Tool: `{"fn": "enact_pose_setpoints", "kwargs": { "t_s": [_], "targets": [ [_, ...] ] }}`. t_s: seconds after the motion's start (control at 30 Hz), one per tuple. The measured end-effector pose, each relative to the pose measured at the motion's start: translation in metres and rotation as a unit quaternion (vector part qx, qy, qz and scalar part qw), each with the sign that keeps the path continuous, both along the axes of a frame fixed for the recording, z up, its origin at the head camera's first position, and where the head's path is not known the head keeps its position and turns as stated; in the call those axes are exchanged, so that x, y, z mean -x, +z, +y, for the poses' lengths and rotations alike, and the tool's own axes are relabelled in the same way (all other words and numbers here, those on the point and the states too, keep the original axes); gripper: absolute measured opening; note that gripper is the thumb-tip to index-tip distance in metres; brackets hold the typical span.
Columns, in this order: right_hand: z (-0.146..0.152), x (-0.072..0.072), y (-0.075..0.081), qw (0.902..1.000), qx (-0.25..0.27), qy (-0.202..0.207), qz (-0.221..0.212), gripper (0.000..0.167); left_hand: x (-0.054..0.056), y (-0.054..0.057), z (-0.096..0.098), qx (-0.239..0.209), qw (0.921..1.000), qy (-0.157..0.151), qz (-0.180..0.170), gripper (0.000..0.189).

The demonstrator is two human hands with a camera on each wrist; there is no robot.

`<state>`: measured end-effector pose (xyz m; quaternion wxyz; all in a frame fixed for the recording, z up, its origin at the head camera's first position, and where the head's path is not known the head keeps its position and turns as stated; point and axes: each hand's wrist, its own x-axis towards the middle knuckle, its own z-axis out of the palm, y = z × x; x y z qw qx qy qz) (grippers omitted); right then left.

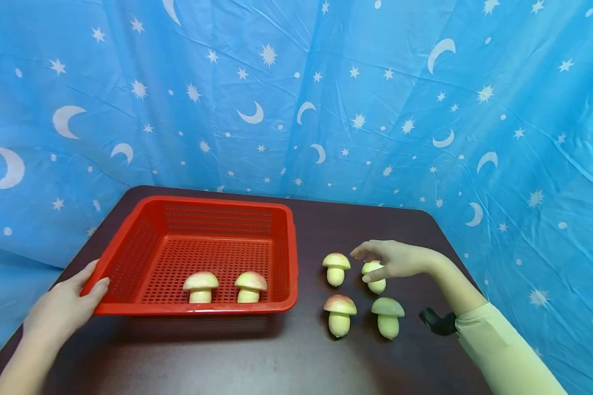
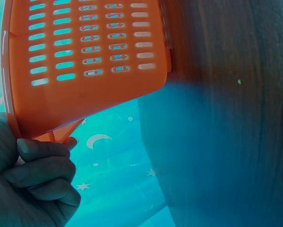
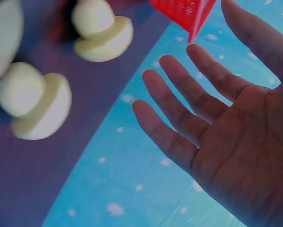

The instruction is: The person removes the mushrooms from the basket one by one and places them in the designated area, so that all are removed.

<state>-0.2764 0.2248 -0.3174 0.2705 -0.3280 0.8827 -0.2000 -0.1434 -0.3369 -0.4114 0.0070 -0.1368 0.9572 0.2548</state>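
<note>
My left hand grips the left rim of a red plastic basket, its thumb over the edge; the left wrist view shows the curled fingers at the basket's corner. Two pale toy mushrooms with pink-tinged caps stand inside near the front wall. My right hand hovers with spread fingers over a toy mushroom, partly covering it. In the right wrist view the palm holds nothing. Beside it lie a yellowish mushroom, a red-capped one and a green one.
Basket and mushrooms are on a dark brown table. A blue curtain with white moons and stars hangs behind and around it. A black strap hangs by the right sleeve.
</note>
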Motion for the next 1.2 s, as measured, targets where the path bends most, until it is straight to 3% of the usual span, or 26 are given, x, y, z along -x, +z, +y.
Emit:
{"fn": "enact_pose_setpoints", "kwargs": {
  "t_s": [0.23,0.37,0.67,1.2],
  "targets": [
    [-0.026,0.010,0.022,0.9994,-0.008,0.025,0.020,0.054,0.001,0.000,-0.001,-0.007,0.9998,-0.015,-0.007,0.076],
    [-0.040,0.014,0.031,0.9990,0.006,0.033,0.031,0.045,0.002,0.001,-0.001,-0.006,0.9998,-0.017,0.000,0.075],
    [-0.060,0.026,0.038,0.9968,0.031,0.038,0.063,0.024,0.003,0.004,-0.001,-0.005,0.9999,-0.013,0.003,0.075],
    [-0.111,0.035,0.058,0.9916,0.050,0.089,0.079,0.026,-0.002,0.003,0.000,-0.015,0.9997,-0.010,-0.014,0.076]
  ]
}}
